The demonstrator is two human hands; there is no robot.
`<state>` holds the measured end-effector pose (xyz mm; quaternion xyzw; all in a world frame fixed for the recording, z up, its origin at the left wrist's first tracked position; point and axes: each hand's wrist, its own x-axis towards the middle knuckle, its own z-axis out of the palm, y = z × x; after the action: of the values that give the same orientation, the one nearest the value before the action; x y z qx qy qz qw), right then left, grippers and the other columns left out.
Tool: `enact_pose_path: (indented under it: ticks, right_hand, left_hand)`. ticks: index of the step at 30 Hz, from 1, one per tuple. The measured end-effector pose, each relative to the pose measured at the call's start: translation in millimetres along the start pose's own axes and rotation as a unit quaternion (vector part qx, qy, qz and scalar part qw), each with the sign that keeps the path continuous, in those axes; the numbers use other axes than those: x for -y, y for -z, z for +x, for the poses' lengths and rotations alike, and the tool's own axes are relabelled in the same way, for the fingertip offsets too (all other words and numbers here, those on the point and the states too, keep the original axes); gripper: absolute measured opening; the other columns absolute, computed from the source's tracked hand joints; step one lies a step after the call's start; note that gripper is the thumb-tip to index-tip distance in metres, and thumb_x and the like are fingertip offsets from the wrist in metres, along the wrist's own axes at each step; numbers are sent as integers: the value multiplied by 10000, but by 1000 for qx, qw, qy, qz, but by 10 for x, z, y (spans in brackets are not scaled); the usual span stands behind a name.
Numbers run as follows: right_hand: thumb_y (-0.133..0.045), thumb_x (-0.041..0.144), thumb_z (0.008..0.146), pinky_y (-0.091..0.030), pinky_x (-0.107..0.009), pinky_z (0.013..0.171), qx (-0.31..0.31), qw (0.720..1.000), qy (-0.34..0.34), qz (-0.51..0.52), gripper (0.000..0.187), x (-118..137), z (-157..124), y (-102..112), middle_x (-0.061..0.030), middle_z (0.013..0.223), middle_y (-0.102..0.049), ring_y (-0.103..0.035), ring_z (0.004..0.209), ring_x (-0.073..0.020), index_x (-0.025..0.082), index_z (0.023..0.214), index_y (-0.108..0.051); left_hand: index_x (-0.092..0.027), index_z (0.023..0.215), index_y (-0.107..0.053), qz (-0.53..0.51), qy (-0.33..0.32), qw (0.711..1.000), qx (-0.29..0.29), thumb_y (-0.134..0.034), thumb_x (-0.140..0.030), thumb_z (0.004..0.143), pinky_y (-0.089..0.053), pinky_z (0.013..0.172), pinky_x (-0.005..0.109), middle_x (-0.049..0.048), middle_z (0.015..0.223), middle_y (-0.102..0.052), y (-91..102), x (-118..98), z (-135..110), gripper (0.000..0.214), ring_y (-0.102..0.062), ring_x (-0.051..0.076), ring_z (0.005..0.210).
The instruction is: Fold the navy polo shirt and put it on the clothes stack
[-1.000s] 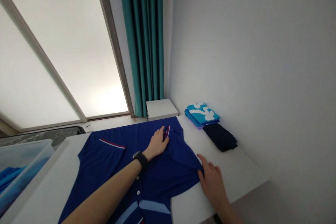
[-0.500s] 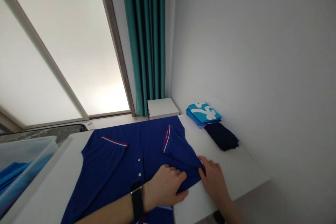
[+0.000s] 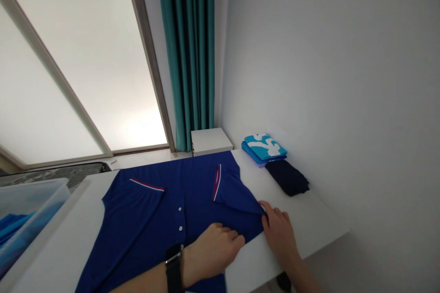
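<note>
Pale wall (image 3: pixel 309 78) and green curtain (image 3: pixel 192 55) stand behind a white table (image 3: pixel 323 224), where a dark blue shirt (image 3: pixel 199 215) lies spread, both sleeves lying inward over its body. The likeliest trouble is a slip: the right hand (image 3: pixel 280 231) seems to have only a small bit of the edge, so a sharp tug could pull it free and leave creases. Uneven tension might also drag the nearby sleeve (image 3: pixel 237 192) askew, and the left hand (image 3: pixel 220 245), low over the cloth, could ruffle it by rubbing.

The right thumb and fingers are closed on the shirt's outer side edge, with nearly all the cloth to the left of that pinch. The left hand is curled over the shirt just beside it; whether its hidden fingertips grip any fabric, I cannot tell.
</note>
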<state>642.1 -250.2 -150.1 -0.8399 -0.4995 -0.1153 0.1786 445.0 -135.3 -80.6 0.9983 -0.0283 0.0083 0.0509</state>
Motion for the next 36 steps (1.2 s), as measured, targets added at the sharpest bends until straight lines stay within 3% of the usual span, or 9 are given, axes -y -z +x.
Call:
enact_pose_path:
  ticks: [4,8,12,16,19,22,30,36]
  right_hand:
    - [-382,108,895,-393,-392,849,10,1000,7,0,383,-24,3,-3,-100,1005,-705,-632,918,-242,182,1206,-593]
    - [-462,196,906,-444,-420,850,-21,999,32,18,343,-17,-21,60,-112,1066,-661,-607,967,-265,184,1228,-579]
    - [-472,200,925,-473,-406,921,-65,984,145,83,332,140,-145,187,-111,1138,-626,-582,1068,-246,204,1243,-569]
    - [-464,79,893,-489,-365,914,-32,957,245,155,302,386,-325,260,-60,1097,-655,-590,1045,-207,240,1093,-622]
    - [-490,24,853,-504,-343,818,-23,950,251,186,271,470,-397,247,-36,944,-665,-598,926,-194,227,959,-636]
    - [-503,5,833,-497,-336,779,-25,949,248,191,273,467,-400,249,-32,875,-650,-586,872,-191,215,942,-639]
    - [-444,30,838,-491,-400,829,-6,940,279,196,338,453,-408,445,-86,952,-629,-568,934,-220,186,1076,-626]
    - [-447,41,849,-488,-406,837,-10,943,269,197,330,448,-415,446,-84,944,-627,-568,937,-221,192,1077,-630]
  left_hand:
    - [-213,936,-540,-50,17,999,-2,-513,-198,931,-450,640,267,19,852,-680,44,59,-27,32,-660,182,743]
    - [-231,939,-565,-105,30,994,-15,-508,-205,940,-441,675,242,-7,870,-664,135,139,-106,63,-646,157,774]
    - [-225,878,-589,-104,23,994,-12,-493,-183,946,-430,705,239,-11,871,-631,152,135,-213,125,-624,145,801]
    - [-240,957,-617,-127,29,991,-15,-574,-173,907,-422,780,242,-17,941,-642,106,142,-299,93,-625,145,871]
    - [-244,923,-634,-161,49,986,-17,-613,-154,884,-401,795,234,-42,900,-664,69,206,-318,100,-636,124,853]
    - [-246,889,-643,-168,55,984,-18,-632,-163,876,-388,800,242,-50,863,-671,30,242,-319,86,-640,121,833]
    - [-227,901,-645,-184,24,983,-15,-592,-171,904,-418,755,226,-17,843,-677,38,241,-373,78,-646,138,806]
    - [-220,886,-669,-225,34,974,0,-565,-197,929,-442,731,201,6,878,-664,111,323,-509,115,-644,139,818]
